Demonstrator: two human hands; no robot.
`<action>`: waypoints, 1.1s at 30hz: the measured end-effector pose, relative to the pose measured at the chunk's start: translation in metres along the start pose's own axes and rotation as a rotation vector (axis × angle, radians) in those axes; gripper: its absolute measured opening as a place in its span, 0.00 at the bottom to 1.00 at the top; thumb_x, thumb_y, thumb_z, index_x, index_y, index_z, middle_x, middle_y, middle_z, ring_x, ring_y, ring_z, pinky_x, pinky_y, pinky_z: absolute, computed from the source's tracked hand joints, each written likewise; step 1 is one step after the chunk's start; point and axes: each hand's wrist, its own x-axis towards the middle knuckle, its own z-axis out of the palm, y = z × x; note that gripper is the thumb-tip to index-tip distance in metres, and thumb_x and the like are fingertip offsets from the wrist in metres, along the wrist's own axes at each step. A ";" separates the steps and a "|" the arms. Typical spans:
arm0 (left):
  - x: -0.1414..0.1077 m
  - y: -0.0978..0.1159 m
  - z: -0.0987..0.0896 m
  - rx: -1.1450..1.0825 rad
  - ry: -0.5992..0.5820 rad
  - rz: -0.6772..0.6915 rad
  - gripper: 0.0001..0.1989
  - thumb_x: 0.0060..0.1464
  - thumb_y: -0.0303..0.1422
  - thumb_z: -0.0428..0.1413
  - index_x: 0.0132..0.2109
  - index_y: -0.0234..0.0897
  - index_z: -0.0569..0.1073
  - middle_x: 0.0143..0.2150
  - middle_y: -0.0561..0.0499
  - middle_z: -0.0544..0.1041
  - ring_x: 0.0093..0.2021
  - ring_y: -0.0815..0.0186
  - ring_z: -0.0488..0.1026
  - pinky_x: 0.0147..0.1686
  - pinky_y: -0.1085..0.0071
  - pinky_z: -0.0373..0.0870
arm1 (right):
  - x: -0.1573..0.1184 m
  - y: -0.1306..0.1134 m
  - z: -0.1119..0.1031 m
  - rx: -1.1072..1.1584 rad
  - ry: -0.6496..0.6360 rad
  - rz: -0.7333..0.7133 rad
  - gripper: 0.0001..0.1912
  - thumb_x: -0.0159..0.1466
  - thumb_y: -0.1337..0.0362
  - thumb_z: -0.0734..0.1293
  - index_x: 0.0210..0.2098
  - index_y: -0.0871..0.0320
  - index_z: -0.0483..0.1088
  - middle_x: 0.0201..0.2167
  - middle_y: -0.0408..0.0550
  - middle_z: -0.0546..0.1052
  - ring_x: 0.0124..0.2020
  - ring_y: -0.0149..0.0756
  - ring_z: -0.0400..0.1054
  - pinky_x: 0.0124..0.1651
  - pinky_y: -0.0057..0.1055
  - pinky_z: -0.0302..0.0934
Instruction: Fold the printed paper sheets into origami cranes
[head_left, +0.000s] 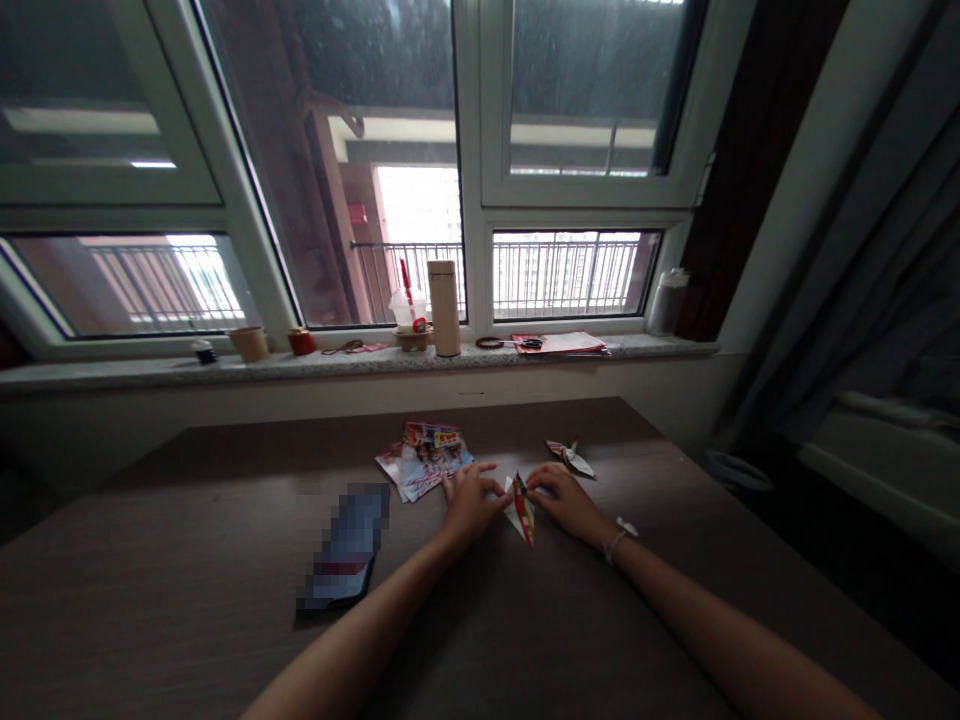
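Between my hands is a small piece of folded paper [520, 512], pointed at both ends, white with red and yellow print. My left hand [471, 503] pinches its left side with thumb and forefinger, the other fingers partly stretched out. On the opposite side, my right hand [566, 500] grips the upper right edge between its fingertips. Just beyond my right hand lies a folded paper crane [571, 457] in white and dark red. A loose stack of colourful printed paper sheets [431, 462] lies just beyond my left hand.
A phone [349, 550] lies on the brown table [210, 570] left of my left forearm. Along the windowsill [360, 366] stand a beige flask [444, 310], a plastic cup with a red straw [409, 308], a paper cup [249, 344], scissors [529, 343] and a clear bottle [667, 303].
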 end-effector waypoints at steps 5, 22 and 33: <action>0.001 0.002 -0.001 0.000 0.001 -0.015 0.02 0.50 0.35 0.63 0.32 0.44 0.81 0.60 0.49 0.73 0.64 0.50 0.60 0.66 0.39 0.36 | 0.000 0.002 0.003 -0.007 -0.008 -0.003 0.04 0.62 0.64 0.68 0.34 0.55 0.77 0.39 0.49 0.76 0.47 0.41 0.66 0.54 0.40 0.57; 0.001 0.006 -0.001 -0.023 0.042 -0.019 0.02 0.47 0.34 0.65 0.29 0.42 0.81 0.63 0.50 0.70 0.64 0.51 0.58 0.66 0.44 0.41 | -0.002 -0.005 0.003 -0.010 -0.076 -0.029 0.04 0.62 0.62 0.69 0.34 0.53 0.77 0.41 0.49 0.76 0.49 0.43 0.64 0.55 0.41 0.55; 0.003 0.006 -0.001 -0.074 0.067 -0.067 0.01 0.47 0.33 0.65 0.29 0.43 0.82 0.62 0.51 0.70 0.65 0.50 0.59 0.67 0.45 0.41 | -0.003 -0.011 0.003 -0.043 -0.093 -0.053 0.03 0.62 0.63 0.69 0.34 0.53 0.77 0.40 0.47 0.76 0.48 0.43 0.64 0.56 0.43 0.53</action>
